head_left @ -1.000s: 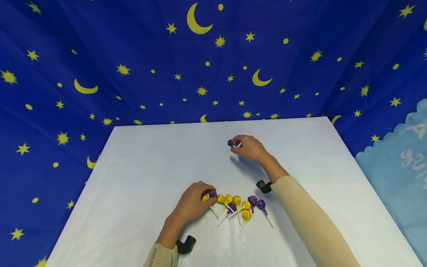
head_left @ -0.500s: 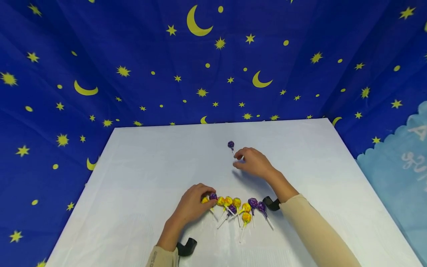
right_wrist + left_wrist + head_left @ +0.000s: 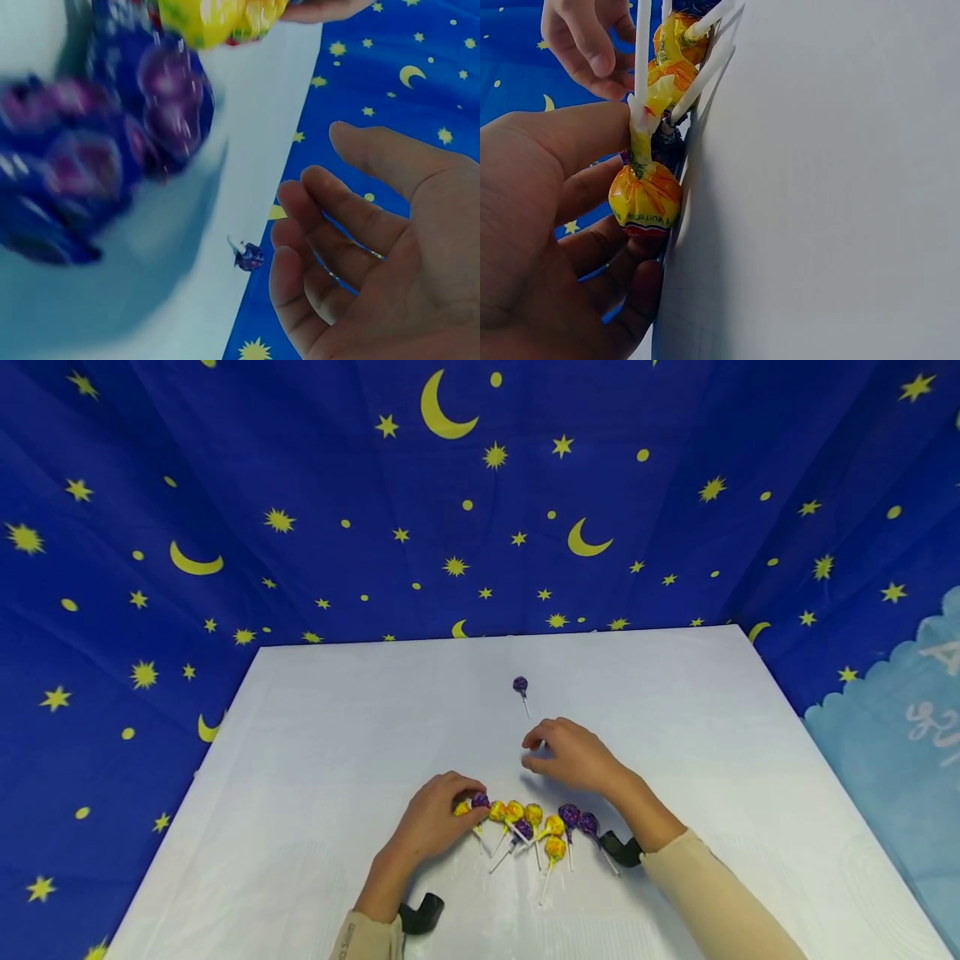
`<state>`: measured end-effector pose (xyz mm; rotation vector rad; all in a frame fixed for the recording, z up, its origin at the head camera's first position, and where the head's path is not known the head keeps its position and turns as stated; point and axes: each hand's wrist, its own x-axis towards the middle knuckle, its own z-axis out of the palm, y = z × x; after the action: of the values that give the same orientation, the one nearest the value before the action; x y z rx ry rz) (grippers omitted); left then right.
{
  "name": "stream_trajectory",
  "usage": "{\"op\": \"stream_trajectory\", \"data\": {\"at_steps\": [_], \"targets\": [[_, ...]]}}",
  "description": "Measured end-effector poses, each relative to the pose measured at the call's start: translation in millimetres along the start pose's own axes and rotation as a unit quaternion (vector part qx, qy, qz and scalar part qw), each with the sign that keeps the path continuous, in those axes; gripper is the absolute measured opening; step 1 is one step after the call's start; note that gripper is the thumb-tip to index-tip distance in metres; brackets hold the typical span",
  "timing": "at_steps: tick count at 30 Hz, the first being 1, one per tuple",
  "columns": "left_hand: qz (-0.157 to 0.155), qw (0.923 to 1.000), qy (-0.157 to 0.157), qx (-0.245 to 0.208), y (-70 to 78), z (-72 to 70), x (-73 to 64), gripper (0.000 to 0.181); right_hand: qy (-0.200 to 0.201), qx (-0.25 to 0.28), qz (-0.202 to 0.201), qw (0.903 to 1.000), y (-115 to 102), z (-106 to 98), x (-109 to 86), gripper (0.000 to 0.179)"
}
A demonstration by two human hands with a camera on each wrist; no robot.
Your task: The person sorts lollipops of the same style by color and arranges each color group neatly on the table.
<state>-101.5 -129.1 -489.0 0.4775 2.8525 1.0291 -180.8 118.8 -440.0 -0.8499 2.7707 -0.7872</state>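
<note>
Several wrapped lollipops, yellow and purple, lie in a loose row on the white table (image 3: 337,735) in the head view. At the row's left end my left hand (image 3: 433,817) holds a purple lollipop (image 3: 480,801) between thumb and fingers. Just beside that one is a yellow lollipop (image 3: 645,196), close to the thumb in the left wrist view. My right hand (image 3: 573,756) hovers above the table behind the row, fingers loosely bent and holding nothing. Farther back, a single purple lollipop (image 3: 521,684) lies with its stick toward me.
Toward the row's right end lie two purple lollipops (image 3: 569,815), partly beside the black wrist camera (image 3: 621,849) on my right arm. Another black wrist camera (image 3: 422,914) sits at my left wrist. A blue star-and-moon cloth (image 3: 480,527) hangs around the table's back and sides.
My right hand has let go of the single purple lollipop at the back and drawn back toward the row. The left hand stays in place.
</note>
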Motion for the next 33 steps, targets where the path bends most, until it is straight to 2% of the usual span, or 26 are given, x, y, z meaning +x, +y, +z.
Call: {"op": "stream_trajectory", "data": {"at_steps": [6, 13, 20, 33], "targets": [[0.011, 0.9998, 0.009, 0.014, 1.2, 0.8, 0.3, 0.028, -0.023, 0.02, -0.008, 0.9995, -3, 6, -21.1, 0.029], [0.008, 0.9997, 0.013, 0.017, 2.5, -0.4, 0.3, 0.027, -0.06, 0.024, -0.008, 0.9979, -7, 15, -36.9, 0.027], [0.006, 0.9999, 0.011, 0.006, 3.0, -1.4, -0.1, 0.026, -0.087, 0.018, -0.023, 0.9958, -9, 23, -42.2, 0.015], [0.009, 0.9996, 0.016, -0.023, 6.3, -5.7, 6.1, 0.026, -0.087, 0.011, -0.017, 0.996, -10, 25, -44.2, 0.019]]}}
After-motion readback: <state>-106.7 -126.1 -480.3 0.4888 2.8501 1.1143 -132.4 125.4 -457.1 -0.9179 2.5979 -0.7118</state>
